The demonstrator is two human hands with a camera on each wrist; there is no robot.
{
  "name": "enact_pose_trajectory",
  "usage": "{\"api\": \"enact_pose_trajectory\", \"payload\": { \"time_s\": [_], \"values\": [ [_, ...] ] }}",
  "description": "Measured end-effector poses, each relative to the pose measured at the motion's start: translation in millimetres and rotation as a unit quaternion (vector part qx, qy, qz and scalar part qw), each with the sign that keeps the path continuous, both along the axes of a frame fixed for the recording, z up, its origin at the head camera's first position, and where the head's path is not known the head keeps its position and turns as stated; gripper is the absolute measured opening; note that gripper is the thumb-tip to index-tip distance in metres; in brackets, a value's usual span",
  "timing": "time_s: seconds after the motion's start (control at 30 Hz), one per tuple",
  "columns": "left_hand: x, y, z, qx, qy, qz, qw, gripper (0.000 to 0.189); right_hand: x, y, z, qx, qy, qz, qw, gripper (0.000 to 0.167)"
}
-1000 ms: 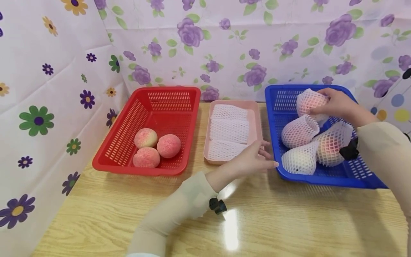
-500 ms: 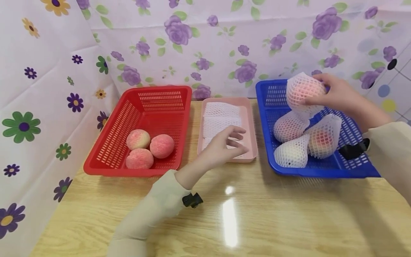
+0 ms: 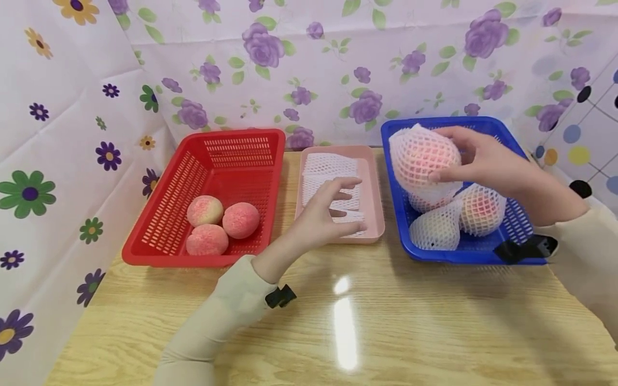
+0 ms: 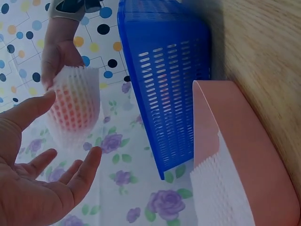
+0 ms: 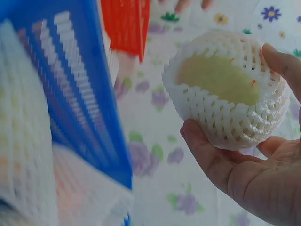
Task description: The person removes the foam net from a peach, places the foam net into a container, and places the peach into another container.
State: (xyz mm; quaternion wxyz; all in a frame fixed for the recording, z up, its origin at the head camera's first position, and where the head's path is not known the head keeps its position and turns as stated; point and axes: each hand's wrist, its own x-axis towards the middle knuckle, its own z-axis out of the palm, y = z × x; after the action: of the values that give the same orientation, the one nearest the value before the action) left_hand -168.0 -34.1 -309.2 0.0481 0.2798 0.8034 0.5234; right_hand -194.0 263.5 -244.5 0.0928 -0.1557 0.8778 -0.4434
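Observation:
My right hand (image 3: 492, 166) grips a peach (image 3: 425, 161) in a white foam net, raised over the left side of the blue basket (image 3: 463, 258). In the right wrist view, thumb and fingers curl round the netted peach (image 5: 221, 117), and pale yellow-green skin shows through the net's opening. More netted peaches (image 3: 483, 210) lie in the blue basket, one partly hidden behind the held one. My left hand (image 3: 314, 217), fingers spread and slightly bent, hovers over the pink tray (image 3: 374, 193) with nothing in it. Flat white foam nets (image 3: 330, 163) are stacked in that tray.
A red basket (image 3: 203, 261) with three bare peaches (image 3: 241, 220) stands on the left. All the containers sit on a wooden table (image 3: 289, 332). Flowered cloth (image 3: 328, 64) hangs behind and at the left, close to the baskets' far edges.
My right hand has lifted the netted peach up from the blue basket and carried it left. My left hand has drawn back from the blue rim to above the tray. The head view has shifted slightly.

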Motion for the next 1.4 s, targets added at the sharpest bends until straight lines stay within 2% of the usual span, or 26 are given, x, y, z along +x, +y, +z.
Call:
{"api": "enact_pose_trajectory", "payload": {
  "time_s": [0.1, 0.2, 0.37, 0.47, 0.6, 0.7, 0.9, 0.97, 1.03, 1.2, 1.3, 1.4],
  "values": [
    [-0.3, 0.0, -0.5, 0.001, 0.035, -0.011, 0.9993, 0.077, 8.3, -9.4, -4.4, -0.050, -0.020, 0.048, 0.9974, 0.065],
    [-1.6, 0.3, -2.2, 0.003, 0.072, -0.022, 0.9971, 0.082, 14.0, -17.4, -9.3, -0.086, -0.029, 0.101, 0.9908, 0.066],
    [-4.3, 0.4, -6.4, 0.008, 0.151, -0.056, 0.9869, 0.087, 20.5, -31.3, -17.8, -0.118, -0.041, 0.176, 0.9763, 0.067],
    [-6.0, -0.7, -9.5, 0.014, 0.173, -0.082, 0.9814, 0.089, 21.9, -39.4, -23.2, -0.133, -0.052, 0.212, 0.9667, 0.066],
    [-5.8, -4.7, -13.4, 0.013, 0.148, -0.115, 0.9822, 0.085, 24.0, -47.6, -31.1, -0.148, -0.048, 0.232, 0.9603, 0.063],
    [-4.8, -7.4, -15.9, 0.009, 0.133, -0.126, 0.9830, 0.082, 25.1, -50.2, -36.8, -0.166, -0.046, 0.234, 0.9568, 0.063],
    [-5.3, -9.1, -23.6, 0.043, 0.128, -0.135, 0.9815, 0.080, 28.8, -54.0, -46.3, -0.214, -0.060, 0.198, 0.9548, 0.061],
    [-4.5, -10.0, -26.9, 0.061, 0.117, -0.133, 0.9823, 0.081, 32.4, -55.9, -49.5, -0.227, -0.053, 0.181, 0.9556, 0.062],
    [-3.0, -11.1, -29.5, 0.080, 0.096, -0.123, 0.9845, 0.083, 35.9, -58.2, -52.8, -0.246, -0.035, 0.177, 0.9523, 0.066],
    [1.1, -13.2, -31.6, 0.119, 0.058, -0.086, 0.9875, 0.088, 44.0, -68.7, -63.7, -0.277, 0.041, 0.193, 0.9402, 0.081],
    [2.8, -14.3, -31.9, 0.124, 0.048, -0.071, 0.9885, 0.090, 49.9, -76.7, -69.9, -0.249, 0.085, 0.178, 0.9481, 0.089],
    [4.0, -15.6, -34.3, 0.131, 0.031, -0.067, 0.9886, 0.089, 55.7, -82.8, -75.9, -0.211, 0.111, 0.153, 0.9590, 0.093]
  ]
}}
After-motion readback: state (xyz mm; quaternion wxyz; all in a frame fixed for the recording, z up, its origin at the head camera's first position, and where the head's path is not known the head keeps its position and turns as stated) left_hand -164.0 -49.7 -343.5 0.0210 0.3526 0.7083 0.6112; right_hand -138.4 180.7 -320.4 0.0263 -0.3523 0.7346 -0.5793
